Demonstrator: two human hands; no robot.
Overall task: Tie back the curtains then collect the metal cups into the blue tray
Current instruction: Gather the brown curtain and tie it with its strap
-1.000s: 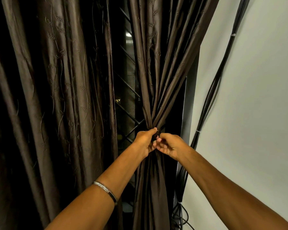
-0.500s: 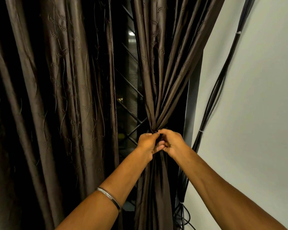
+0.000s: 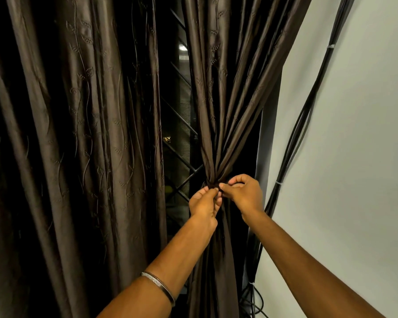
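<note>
My left hand and my right hand meet at the gathered waist of the right curtain, where its folds are drawn tight into 1 narrow bunch. A dark tie-back wraps that bunch, and both hands work at it from the front. My left thumb and forefinger pinch together on the tie just below the knot of folds, the other fingers curled underneath. My right fingers are bent, the forefinger and thumb nipping the same band from the right side, fingertips almost touching those of the left. The tie itself is mostly hidden by my fingers, so I cannot tell how it is fastened. Above my grip the fabric fans upward; below it, the cloth hangs straight down between my 2 forearms. The left curtain hangs loose and untied, well apart from my hands. Between the 2 curtains a window grille shows. A bangle sits on my left forearm. Black cables run down the white wall just beside the tied curtain.
</note>
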